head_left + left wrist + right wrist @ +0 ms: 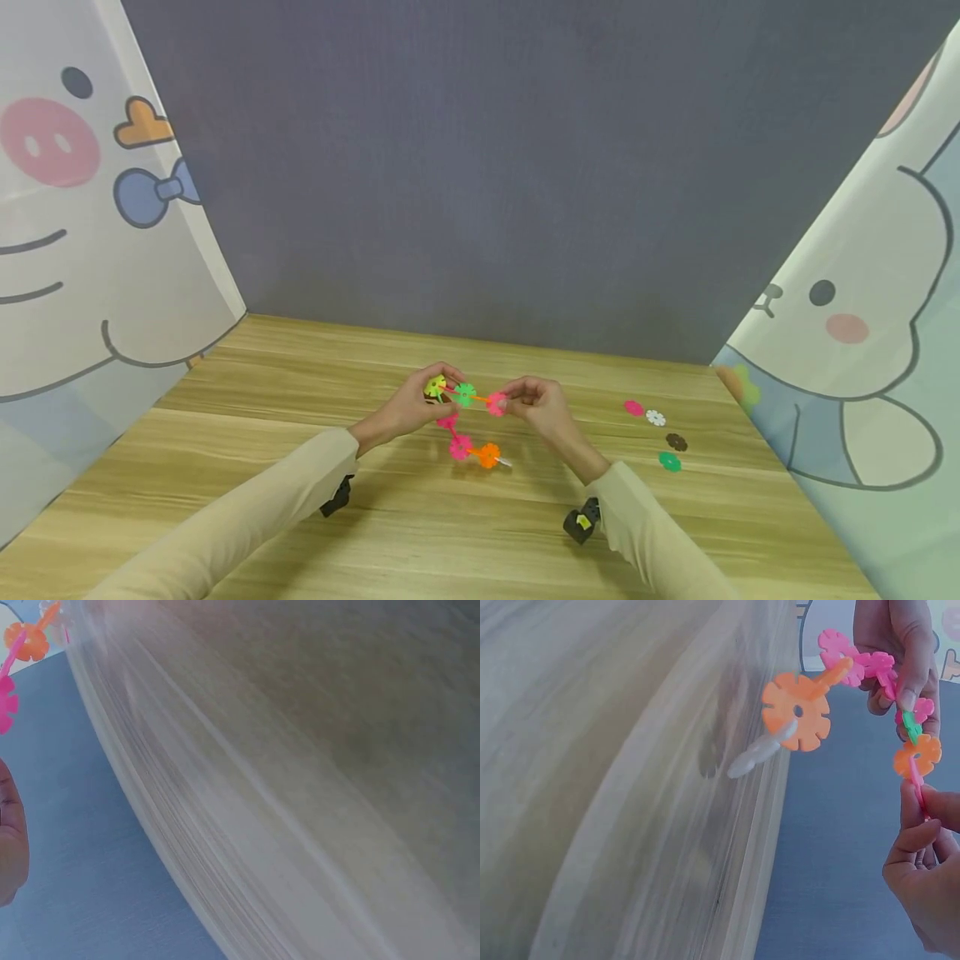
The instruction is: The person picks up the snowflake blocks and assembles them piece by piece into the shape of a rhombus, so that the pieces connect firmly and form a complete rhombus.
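Observation:
A curved chain of slotted, flower-shaped plastic discs joined edge to edge hangs between both hands, above the wooden table. My left hand (411, 406) pinches the chain near a green disc (464, 394) and a yellow disc (435, 385). With thumb and fingertips my right hand (546, 410) pinches a pink disc (496, 404) at one end, attached to an orange disc (919, 755). The other end hangs down through a pink disc (461, 447) and an orange disc (489, 455) to a white disc (761, 754). The left hand's fingers hide some middle discs.
Loose on the wooden table (420, 533) at the right lie a pink disc (633, 408), a white disc (656, 418), a brown disc (677, 442) and a green disc (670, 462). A dark grey panel (480, 167) stands behind, with cartoon-printed panels at both sides.

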Action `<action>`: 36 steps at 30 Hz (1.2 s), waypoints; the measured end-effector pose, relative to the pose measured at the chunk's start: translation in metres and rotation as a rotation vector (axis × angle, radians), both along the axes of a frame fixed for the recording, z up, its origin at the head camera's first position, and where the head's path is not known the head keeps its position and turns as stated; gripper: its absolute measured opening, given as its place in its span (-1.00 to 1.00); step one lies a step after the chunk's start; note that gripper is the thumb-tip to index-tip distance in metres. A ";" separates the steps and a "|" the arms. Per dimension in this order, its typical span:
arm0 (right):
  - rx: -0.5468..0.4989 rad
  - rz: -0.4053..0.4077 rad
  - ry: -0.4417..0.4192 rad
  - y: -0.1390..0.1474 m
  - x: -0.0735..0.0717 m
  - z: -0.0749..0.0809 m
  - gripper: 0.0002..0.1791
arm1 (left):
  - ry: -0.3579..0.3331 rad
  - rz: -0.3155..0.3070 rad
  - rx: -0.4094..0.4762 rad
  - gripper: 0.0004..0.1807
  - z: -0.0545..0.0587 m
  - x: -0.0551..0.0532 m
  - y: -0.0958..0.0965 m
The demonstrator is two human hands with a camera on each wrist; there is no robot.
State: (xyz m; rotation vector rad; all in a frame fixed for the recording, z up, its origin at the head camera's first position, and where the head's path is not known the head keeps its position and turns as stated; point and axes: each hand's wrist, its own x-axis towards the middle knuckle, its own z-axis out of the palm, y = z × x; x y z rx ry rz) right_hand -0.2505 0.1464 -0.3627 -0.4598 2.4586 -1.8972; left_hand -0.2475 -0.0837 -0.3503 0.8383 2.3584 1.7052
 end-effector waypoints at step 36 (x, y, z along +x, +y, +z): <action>0.074 0.052 0.105 0.025 0.004 -0.006 -0.69 | -0.023 0.028 0.054 -0.55 -0.024 -0.018 -0.004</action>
